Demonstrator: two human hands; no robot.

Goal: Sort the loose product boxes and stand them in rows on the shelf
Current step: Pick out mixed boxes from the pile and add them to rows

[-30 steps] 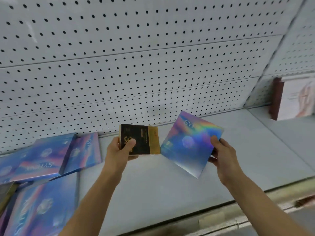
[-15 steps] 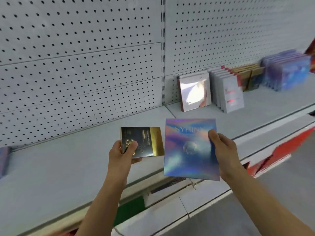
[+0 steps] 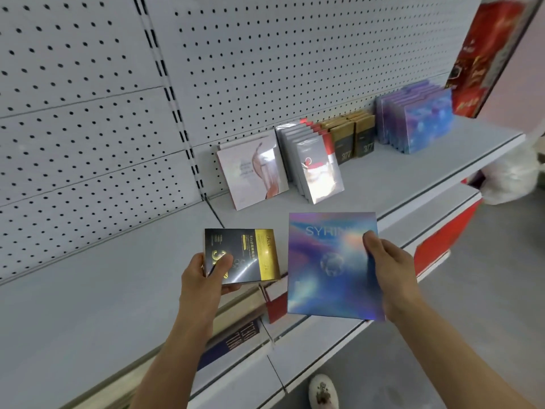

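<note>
Two flat boxes are in my hands, both held face-up above the front edge of the grey metal shelf [image 3: 88, 305]. My left hand [image 3: 203, 276] grips a small glossy black-and-gold cardboard box [image 3: 244, 255] by its left edge, thumb curled over the face; it is nearly square, its long axis running left to right, with a gold band down the right side whose fine print I cannot read. My right hand [image 3: 389, 273] pinches a larger square box with a holographic blue-purple foil face [image 3: 330, 267] at its right edge, thumb on top; the lettering "SYRIN" reads upright along the top, above a pale globe-like circle. Beyond, standing in rows against the white perforated back panel [image 3: 265, 69], I see thin white boxes with a pale printed figure [image 3: 253, 169], a row of silvery white-and-red boxes [image 3: 318, 169], a row of black-and-gold boxes marked "377" [image 3: 354, 140], and a row of blue-purple foil boxes [image 3: 418, 119]. A tall red printed carton [image 3: 483, 54] stands at the far right. On the lower tier lies a dark blue box [image 3: 233, 340].
</note>
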